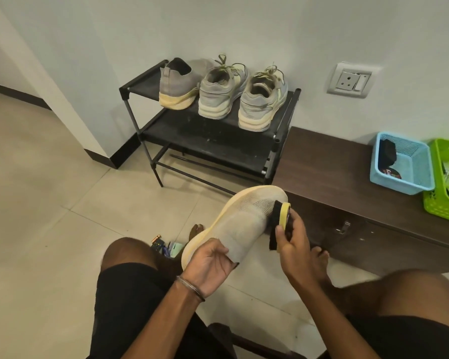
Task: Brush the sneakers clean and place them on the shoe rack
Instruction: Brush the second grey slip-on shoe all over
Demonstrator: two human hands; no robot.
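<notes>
Tiled floor, shoe rack at twelve o'clock — three sneakers shelved. Brushing step: left hand gripping fourth sneaker, right hand clutching brush against upper — shelving likely next.

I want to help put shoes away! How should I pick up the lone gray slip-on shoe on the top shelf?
Grab the gray slip-on shoe at its heel collar, reaching from the front. Its heel faces out at the shoe rack's edge and the opening gapes upward, so fingers probably slip inside easily. The laced sneaker sits close beside it, leaving little side room.
</notes>
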